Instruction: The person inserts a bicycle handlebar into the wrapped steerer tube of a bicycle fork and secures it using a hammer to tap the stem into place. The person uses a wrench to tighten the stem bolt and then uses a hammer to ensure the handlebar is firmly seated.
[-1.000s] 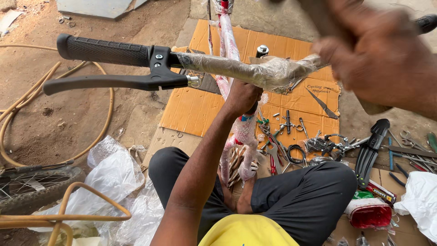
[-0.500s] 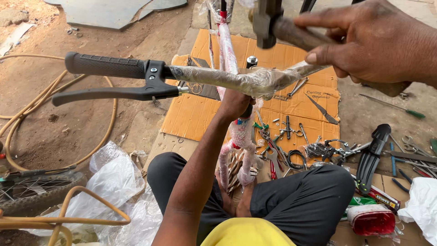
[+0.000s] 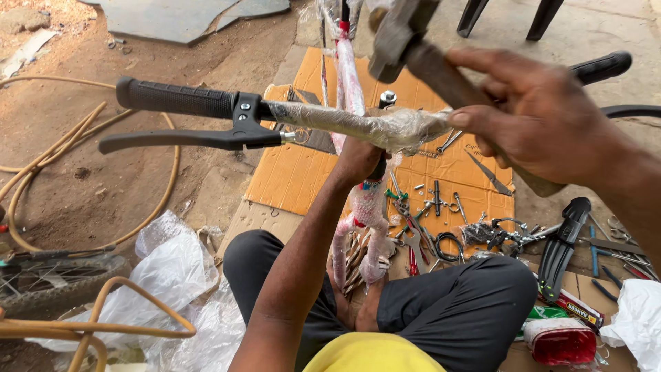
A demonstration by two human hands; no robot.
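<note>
Overhead, the bicycle handlebar [image 3: 344, 122] runs across the middle of the view, a metal tube wrapped in crinkled clear plastic, with one black ribbed grip [image 3: 175, 98] at its left end and one black brake lever [image 3: 186, 138] slanting out just below that grip; a second black grip [image 3: 601, 67] shows at far right, behind the raised hand. Below the bar, the pink-and-white bicycle frame [image 3: 358, 207], also in plastic wrap, stands between the person's knees, its top tube going away toward the far side over one sheet of orange cardboard [image 3: 296, 172]. Left hand [image 3: 358, 160]: fingers wrapped shut around the stem just under the middle of the handlebar, arm coming up from the near edge. Right hand [image 3: 544, 120]: fingers curled closed around the handle of one hammer [image 3: 406, 41], head up and far, above the bar's centre, not touching it. Count on the ground: one bicycle tyre [image 3: 48, 279] at near left, several loops of yellowish hose [image 3: 103, 303] (number not clear), clear plastic sheeting [image 3: 172, 269] near left, one black mudguard-like piece [image 3: 561, 248] at right, one red reflector or lamp [image 3: 561, 343] at near right. Small hand tools [image 3: 427, 227] (pliers, spanners, screwdrivers) lie scattered on the cardboard, too many and too overlapped to count.
</note>
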